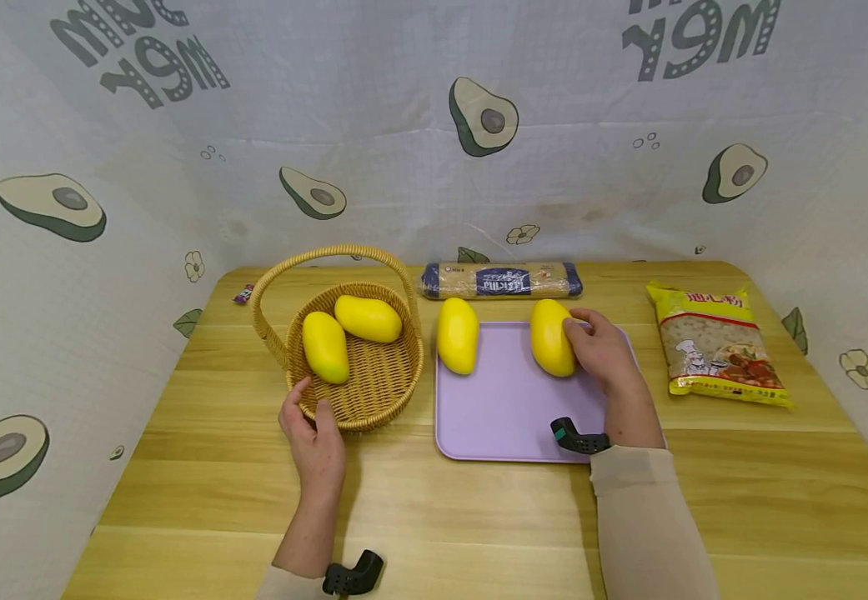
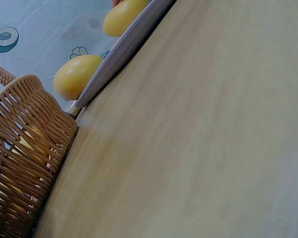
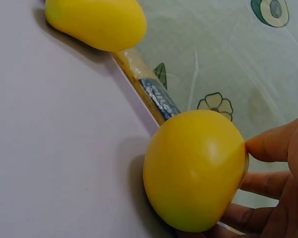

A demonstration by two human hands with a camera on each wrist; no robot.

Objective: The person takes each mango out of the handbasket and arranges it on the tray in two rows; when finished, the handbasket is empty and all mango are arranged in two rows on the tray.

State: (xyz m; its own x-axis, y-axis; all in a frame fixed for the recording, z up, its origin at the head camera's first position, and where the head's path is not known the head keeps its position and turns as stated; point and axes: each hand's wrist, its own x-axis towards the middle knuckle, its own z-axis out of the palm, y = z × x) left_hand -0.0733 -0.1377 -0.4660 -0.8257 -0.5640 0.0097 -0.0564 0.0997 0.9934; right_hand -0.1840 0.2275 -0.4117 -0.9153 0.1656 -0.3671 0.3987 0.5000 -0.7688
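My left hand [image 1: 316, 446] is at the near left side of a woven wicker basket [image 1: 377, 408], thumb and forefinger spread at its rim. Inside the basket lie two yellow mangoes, one mango [image 1: 325, 348] at the left and another mango [image 1: 368, 318] behind it. On the right, my right hand [image 1: 604, 350] touches the right side of a mango [image 1: 551, 337] over the lilac tray [image 1: 509, 417]; in the right wrist view its fingertips [image 3: 256, 148] meet one side of the fruit. A further mango [image 1: 458, 336] lies at the tray's back left corner.
Behind the tray lies a long clear-wrapped pack [image 1: 501, 281] with blue ends. A yellow food bag [image 1: 719, 346] rests to the right of the tray. One small wrapped sweet [image 1: 243, 293] sits at the back left of the wooden table [image 1: 201, 467]. Printed cloth [image 1: 373, 100] stands around the table.
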